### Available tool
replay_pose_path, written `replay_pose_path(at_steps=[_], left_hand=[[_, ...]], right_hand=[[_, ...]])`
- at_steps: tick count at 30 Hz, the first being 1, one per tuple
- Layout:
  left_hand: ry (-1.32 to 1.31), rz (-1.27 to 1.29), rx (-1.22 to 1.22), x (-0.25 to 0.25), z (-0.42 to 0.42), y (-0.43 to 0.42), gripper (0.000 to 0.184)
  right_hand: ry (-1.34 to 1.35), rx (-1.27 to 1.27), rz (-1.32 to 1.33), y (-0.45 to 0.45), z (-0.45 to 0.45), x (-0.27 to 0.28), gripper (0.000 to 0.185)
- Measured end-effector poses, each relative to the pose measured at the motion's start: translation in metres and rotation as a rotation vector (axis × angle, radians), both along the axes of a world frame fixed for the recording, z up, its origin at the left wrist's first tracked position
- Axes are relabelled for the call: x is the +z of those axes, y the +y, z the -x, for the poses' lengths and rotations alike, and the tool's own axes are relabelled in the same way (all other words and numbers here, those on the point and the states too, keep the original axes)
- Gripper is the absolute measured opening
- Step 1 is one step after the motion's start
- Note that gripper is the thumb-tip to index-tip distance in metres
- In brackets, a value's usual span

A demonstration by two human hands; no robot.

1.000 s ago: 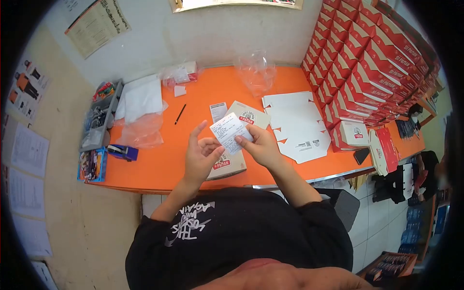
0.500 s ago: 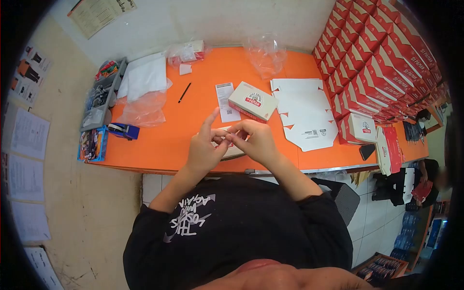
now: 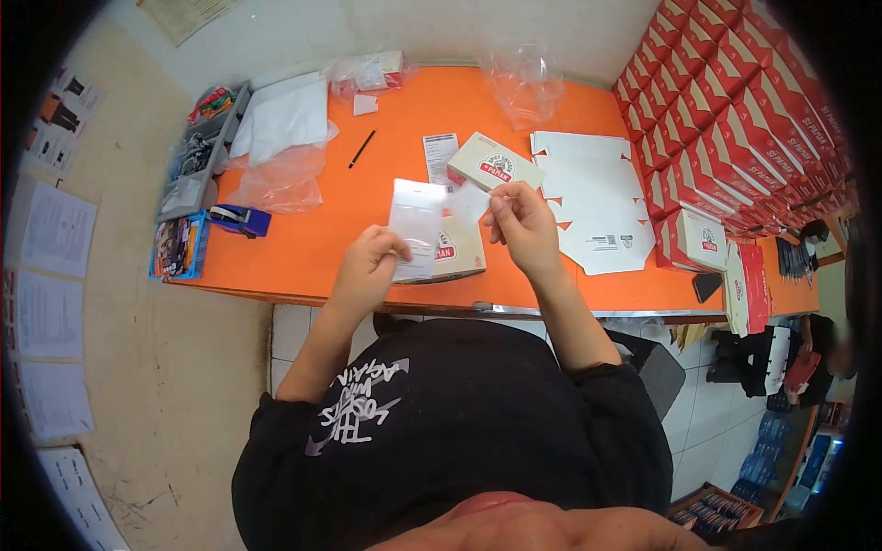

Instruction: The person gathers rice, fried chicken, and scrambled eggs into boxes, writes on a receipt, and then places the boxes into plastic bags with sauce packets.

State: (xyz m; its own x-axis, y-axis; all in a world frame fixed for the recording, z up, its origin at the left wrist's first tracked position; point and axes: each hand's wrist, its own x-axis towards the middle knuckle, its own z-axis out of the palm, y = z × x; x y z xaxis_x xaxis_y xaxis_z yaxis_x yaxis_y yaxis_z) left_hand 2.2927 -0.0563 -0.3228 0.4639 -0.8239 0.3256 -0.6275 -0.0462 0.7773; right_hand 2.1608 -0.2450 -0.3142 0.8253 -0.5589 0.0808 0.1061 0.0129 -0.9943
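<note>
My left hand (image 3: 372,262) pinches the lower right edge of a white paper slip (image 3: 413,225), held upright over the table. My right hand (image 3: 522,225) is closed at the fingertips on a small pale, see-through piece (image 3: 470,202), blurred by motion. Behind the slip lies a beige and red box (image 3: 459,250), partly covered by it. A second beige box (image 3: 496,168) sits farther back, beside a printed receipt (image 3: 440,158) lying flat on the orange table (image 3: 367,202).
Flat white cardboard (image 3: 597,211) lies right of the boxes, near tall stacks of red boxes (image 3: 735,129). A black pen (image 3: 363,149), plastic bags (image 3: 276,179), a tape dispenser (image 3: 241,220) and a grey tray (image 3: 197,156) are on the left. A person (image 3: 813,358) is at far right.
My hands have moved apart. The slip now stands upright in my left hand, and a pale piece shows at my right fingertips. The view has shifted, so the table appears higher.
</note>
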Motion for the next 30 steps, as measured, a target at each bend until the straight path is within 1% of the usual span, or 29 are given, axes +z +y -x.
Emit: replay_pose_path(at_steps=[1,2,3,4,6,7,8,10,11,12,13,14,15,16,17,18,19,20,21,22,23,24,25,26,27,28,29,30], left_hand=[[0.001,0.004,0.005,-0.003,-0.005,0.003,0.022],[0.012,-0.224,0.107,-0.007,-0.010,0.006,0.016],[0.027,-0.455,0.207,-0.012,-0.012,0.008,0.012],[0.030,-0.458,0.208,-0.019,-0.011,0.009,0.012],[0.317,-0.282,0.064,-0.037,-0.002,0.007,0.010],[0.387,-0.250,0.032,-0.045,0.002,0.007,0.012],[0.394,-0.253,0.031,-0.050,0.005,0.006,0.012],[0.353,-0.261,0.129,-0.051,0.011,0.001,0.015],[0.528,-0.206,0.110,-0.058,0.009,0.003,0.019],[0.532,-0.212,0.111,-0.061,0.010,0.004,0.019],[0.802,-0.112,0.129,-0.064,0.012,0.006,0.020],[1.070,-0.006,0.147,-0.068,0.014,0.008,0.020],[1.072,-0.010,0.147,-0.078,0.014,0.010,0.020],[0.881,0.008,0.158,-0.091,0.014,0.011,0.020],[0.690,0.028,0.167,-0.102,0.012,0.012,0.020],[0.692,0.029,0.165,-0.098,0.014,0.010,0.020],[0.308,-0.017,0.250,-0.090,0.019,0.007,0.020],[-0.077,-0.063,0.327,-0.080,0.024,0.005,0.020],[-0.004,-0.124,0.318,-0.067,0.026,0.004,0.018],[0.000,-0.124,0.318,-0.066,0.025,0.001,0.018],[0.013,-0.040,0.317,-0.067,0.023,0.001,0.014],[0.024,0.044,0.316,-0.067,0.019,0.001,0.010],[0.025,0.044,0.317,-0.069,0.009,0.001,0.010],[-0.006,0.108,0.388,-0.072,-0.007,0.003,0.010],[-0.035,0.170,0.458,-0.076,-0.022,0.006,0.012],[-0.029,0.168,0.459,-0.080,-0.037,0.011,0.012],[-0.131,-0.017,0.472,-0.083,-0.051,0.017,0.015],[-0.233,-0.203,0.483,-0.086,-0.058,0.019,0.018]], right_hand=[[-0.061,0.034,0.121,0.005,0.002,0.006,0.007],[-0.122,0.067,0.240,0.009,0.003,0.009,0.008],[-0.140,0.119,0.537,0.013,0.003,0.004,0.006],[-0.137,0.122,0.534,0.019,0.003,0.000,0.006],[-0.159,0.411,0.878,0.030,0.001,-0.008,0.010],[-0.153,0.412,0.873,0.033,-0.001,-0.013,0.010],[-0.118,0.429,0.894,0.034,-0.003,-0.019,0.013],[-0.078,0.450,0.914,0.034,-0.006,-0.030,0.016],[-0.083,0.416,0.872,0.034,-0.006,-0.034,0.016],[-0.088,0.380,0.827,0.034,-0.006,-0.038,0.015],[-0.084,0.381,0.820,0.038,-0.006,-0.041,0.015],[0.066,0.339,0.602,0.042,-0.007,-0.044,0.015],[0.212,0.293,0.383,0.046,-0.007,-0.045,0.015],[0.214,0.291,0.383,0.048,-0.008,-0.043,0.015],[0.362,0.410,-0.054,0.049,-0.009,-0.039,0.015],[0.500,0.516,-0.499,0.051,-0.010,-0.037,0.016],[0.459,0.506,-0.601,0.057,-0.012,-0.045,0.016],[0.464,0.504,-0.603,0.061,-0.013,-0.052,0.016],[0.419,0.477,-0.601,0.064,-0.014,-0.059,0.017],[0.373,0.450,-0.596,0.064,-0.015,-0.061,0.019],[0.376,0.450,-0.596,0.063,-0.015,-0.061,0.019],[0.325,0.413,-0.471,0.061,-0.015,-0.060,0.018],[0.273,0.375,-0.346,0.057,-0.016,-0.059,0.018],[0.275,0.375,-0.347,0.049,-0.016,-0.059,0.018],[0.252,0.334,-0.248,0.039,-0.016,-0.058,0.017],[0.232,0.293,-0.149,0.030,-0.015,-0.058,0.017],[0.239,0.296,-0.149,0.023,-0.014,-0.055,0.017],[0.224,0.287,0.427,0.017,-0.013,-0.050,0.019]])
